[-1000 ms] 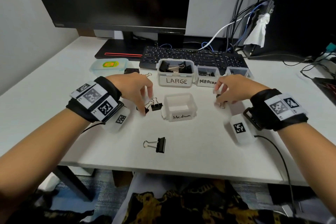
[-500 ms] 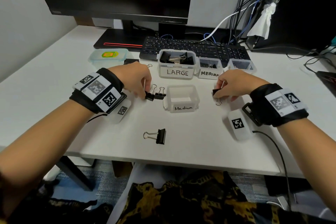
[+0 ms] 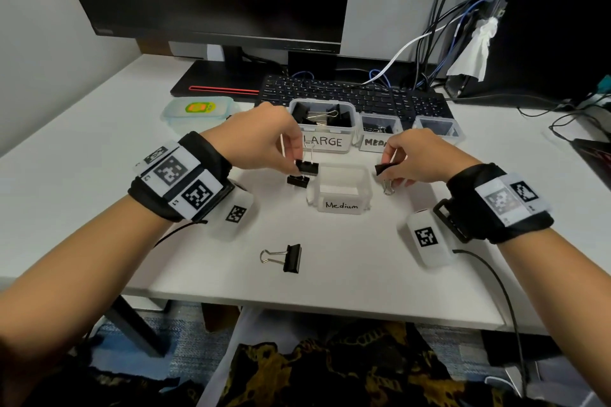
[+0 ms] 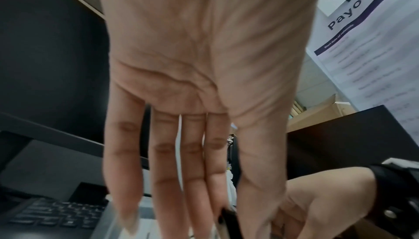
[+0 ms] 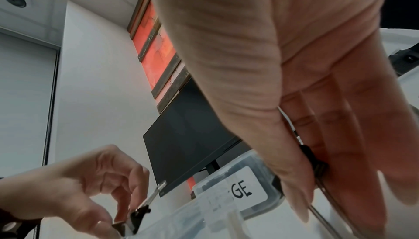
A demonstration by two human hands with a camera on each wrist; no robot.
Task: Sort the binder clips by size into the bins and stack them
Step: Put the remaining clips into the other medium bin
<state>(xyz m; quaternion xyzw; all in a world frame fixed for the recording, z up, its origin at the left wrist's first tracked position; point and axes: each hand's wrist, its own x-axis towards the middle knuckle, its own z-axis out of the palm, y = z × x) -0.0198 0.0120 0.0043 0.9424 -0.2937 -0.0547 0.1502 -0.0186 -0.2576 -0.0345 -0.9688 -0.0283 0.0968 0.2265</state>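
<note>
My left hand pinches a black binder clip by its wire handle just left of the empty bin marked Medium. A second small black clip sits right under it; whether it hangs or lies on the desk I cannot tell. In the right wrist view the left hand pinches that clip. My right hand pinches another black clip to the right of the bin, its wire loop hanging down. One more clip lies near the front edge.
Behind stand the LARGE bin holding big clips, a second medium bin and a third small bin. A keyboard, a monitor, a lidded container and cables at the right fill the back of the white desk.
Both hands have risen from the desk with their clips and come closer to the empty Medium bin. The clip near the front edge has not moved.
</note>
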